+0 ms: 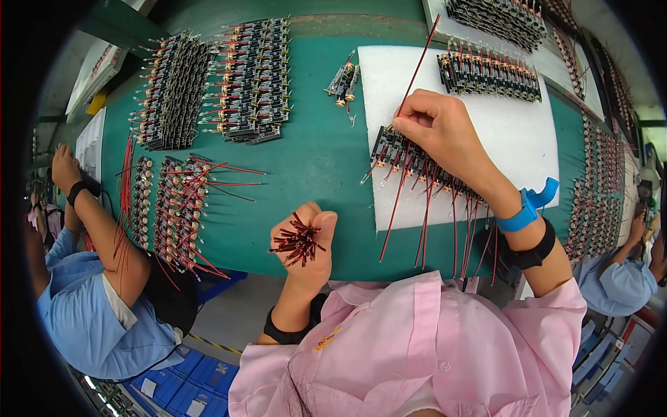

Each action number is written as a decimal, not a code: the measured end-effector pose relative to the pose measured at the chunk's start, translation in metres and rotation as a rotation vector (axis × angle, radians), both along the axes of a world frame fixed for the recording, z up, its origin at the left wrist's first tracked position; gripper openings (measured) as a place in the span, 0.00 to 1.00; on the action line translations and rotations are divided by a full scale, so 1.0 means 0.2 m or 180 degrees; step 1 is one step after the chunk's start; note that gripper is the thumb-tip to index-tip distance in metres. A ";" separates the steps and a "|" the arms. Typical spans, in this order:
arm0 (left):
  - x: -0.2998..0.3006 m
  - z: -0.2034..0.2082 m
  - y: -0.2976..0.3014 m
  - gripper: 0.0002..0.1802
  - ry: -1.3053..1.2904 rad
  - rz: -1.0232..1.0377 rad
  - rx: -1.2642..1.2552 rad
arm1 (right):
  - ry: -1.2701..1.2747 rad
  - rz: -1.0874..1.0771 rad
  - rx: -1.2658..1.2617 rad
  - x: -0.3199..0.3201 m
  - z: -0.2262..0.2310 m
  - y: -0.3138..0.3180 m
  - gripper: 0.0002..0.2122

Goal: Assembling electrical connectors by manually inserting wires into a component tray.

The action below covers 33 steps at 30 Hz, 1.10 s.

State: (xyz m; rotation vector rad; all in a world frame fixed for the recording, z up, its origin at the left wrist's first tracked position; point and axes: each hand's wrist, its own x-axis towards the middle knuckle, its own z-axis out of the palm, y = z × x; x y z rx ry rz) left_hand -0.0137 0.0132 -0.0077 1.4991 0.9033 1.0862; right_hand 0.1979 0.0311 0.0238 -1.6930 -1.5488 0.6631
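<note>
My left hand (316,267) is closed round a bundle of red and black wires (297,240), their ends fanning out above the fist. In a pinch between thumb and fingers, my right hand (445,128) holds one long red-and-black wire (420,62) that rises up past the foam. Below this hand lies a row of small dark circuit boards (403,154) with several red wires trailing off toward me. The row rests on a white foam sheet (504,135); part of it is hidden by my right hand and forearm. Whether the pinched wire touches a board I cannot tell.
Another board row (490,75) sits at the foam's far edge. A few loose boards (344,83) lie left of the foam. Large board stacks (250,80) stand at the far left, wired rows (182,208) nearer. Co-workers (104,299) sit on both sides of the green table (313,153).
</note>
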 end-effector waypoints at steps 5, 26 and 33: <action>0.00 0.00 0.00 0.19 0.0016 0.0027 0.0013 | 0.0069 0.0045 0.0083 0.01 -0.01 -0.01 0.04; 0.00 0.00 0.00 0.20 0.0127 0.0075 0.0146 | -0.0350 0.0576 0.0336 0.04 0.00 0.00 0.02; 0.01 0.00 0.00 0.20 0.0051 0.0152 0.0197 | -0.1162 0.0635 0.0589 0.00 0.03 -0.06 0.03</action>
